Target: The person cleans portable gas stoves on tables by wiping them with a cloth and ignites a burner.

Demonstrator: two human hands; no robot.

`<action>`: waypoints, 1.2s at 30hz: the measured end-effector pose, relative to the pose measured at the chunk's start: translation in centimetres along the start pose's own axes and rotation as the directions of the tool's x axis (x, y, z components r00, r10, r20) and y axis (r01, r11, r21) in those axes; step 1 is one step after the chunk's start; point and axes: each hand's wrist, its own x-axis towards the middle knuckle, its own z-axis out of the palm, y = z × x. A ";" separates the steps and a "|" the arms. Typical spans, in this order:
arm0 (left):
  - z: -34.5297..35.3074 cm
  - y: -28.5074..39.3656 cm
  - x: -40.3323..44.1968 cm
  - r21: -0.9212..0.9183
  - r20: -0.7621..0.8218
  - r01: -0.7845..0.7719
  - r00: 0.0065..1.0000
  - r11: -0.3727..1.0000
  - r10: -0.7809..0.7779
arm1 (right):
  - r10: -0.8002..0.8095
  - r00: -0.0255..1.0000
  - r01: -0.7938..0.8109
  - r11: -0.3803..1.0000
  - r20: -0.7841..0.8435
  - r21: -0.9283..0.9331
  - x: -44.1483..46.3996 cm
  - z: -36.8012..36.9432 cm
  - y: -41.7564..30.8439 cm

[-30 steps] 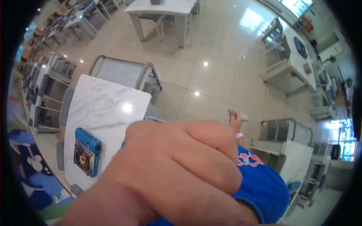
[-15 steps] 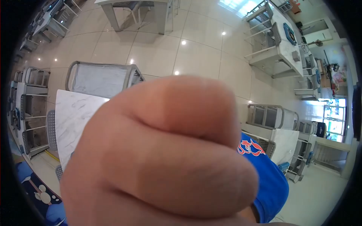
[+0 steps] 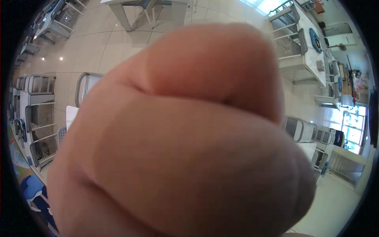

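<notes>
A closed hand, which looks like my right hand [image 3: 177,138], fills the middle of the head view very close to the lens. Its fingers are curled tightly together, with deep creases between the folds of skin. Whatever lies inside the fist, if anything, is hidden. My left hand does not show. Behind the fist, a sliver of a white tabletop [image 3: 71,114] and part of a grey-framed chair [image 3: 83,89] peek out on the left.
White tables with grey chairs stand along the right, one table [image 3: 310,59] bearing a blue tray [image 3: 315,40]. More tables and chairs [image 3: 37,93] line the left. Another table [image 3: 118,15] stands at the back on the tiled floor [image 3: 89,47]. A bright window [image 3: 353,128] is at far right.
The fist has come closer to the lens and moved up, covering more of the view. It now hides the blue sleeve with red lettering and most of the near tabletop and chair.
</notes>
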 end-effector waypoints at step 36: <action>-21.2 -13.3 27.7 0.439 -0.330 -0.093 0.908 0.893 0.257 | -0.657 0.667 0.639 0.747 0.350 0.183 35.7 16.4 -54.8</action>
